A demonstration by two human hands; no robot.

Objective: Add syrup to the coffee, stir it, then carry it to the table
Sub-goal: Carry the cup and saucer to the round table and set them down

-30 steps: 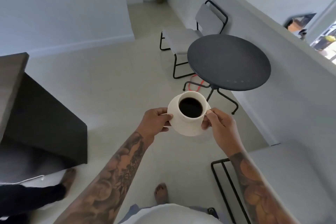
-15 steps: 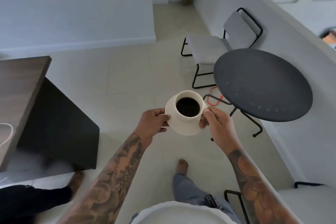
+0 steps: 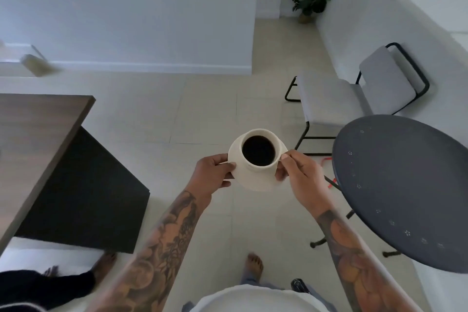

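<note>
A cream cup filled nearly to the rim with black coffee is carried on a matching saucer above the tiled floor. The saucer's edge is pinched by the fingers of the left hand, and the cup's side is gripped by the right hand. A round dark desk is seen just to the right, its top bare, with a grey chair behind it.

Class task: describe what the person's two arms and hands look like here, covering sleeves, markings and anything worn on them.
Both forearms are bare, with no sleeves in view. The left forearm carries dense dark floral tattoos; the right forearm has tattoos with orange rounded shapes. The left hand and right hand show no gloves, rings or watch.
</note>
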